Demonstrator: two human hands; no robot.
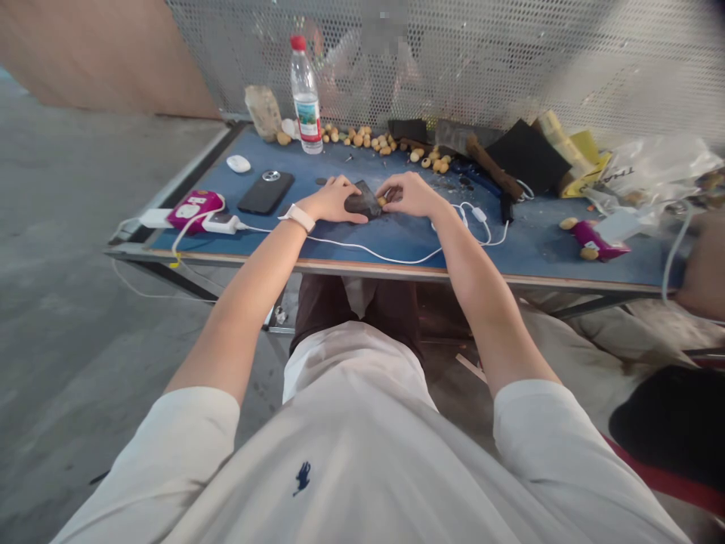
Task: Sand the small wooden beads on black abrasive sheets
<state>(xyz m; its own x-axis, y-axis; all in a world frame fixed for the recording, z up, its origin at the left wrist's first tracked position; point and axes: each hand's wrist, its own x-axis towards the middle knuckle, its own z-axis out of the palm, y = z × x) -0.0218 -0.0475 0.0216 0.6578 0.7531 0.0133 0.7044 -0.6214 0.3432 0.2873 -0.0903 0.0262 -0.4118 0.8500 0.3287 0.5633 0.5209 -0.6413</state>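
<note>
My left hand, with a pale band at the wrist, lies over the blue tabletop. Its fingers and thumb close around a dark, flat piece that looks like sandpaper. Just to the right, my right hand pinches a small tan rounded piece against or beside the dark piece's right edge; contact cannot be made out for certain. Similar tan rounded pieces lie in a loose row along the back of the table. A white cable runs in front of both hands.
A water bottle stands at the back left. Nearer are a black phone, a white oval object and a magenta power strip. Black sheets, a brown stick and plastic bags crowd the right.
</note>
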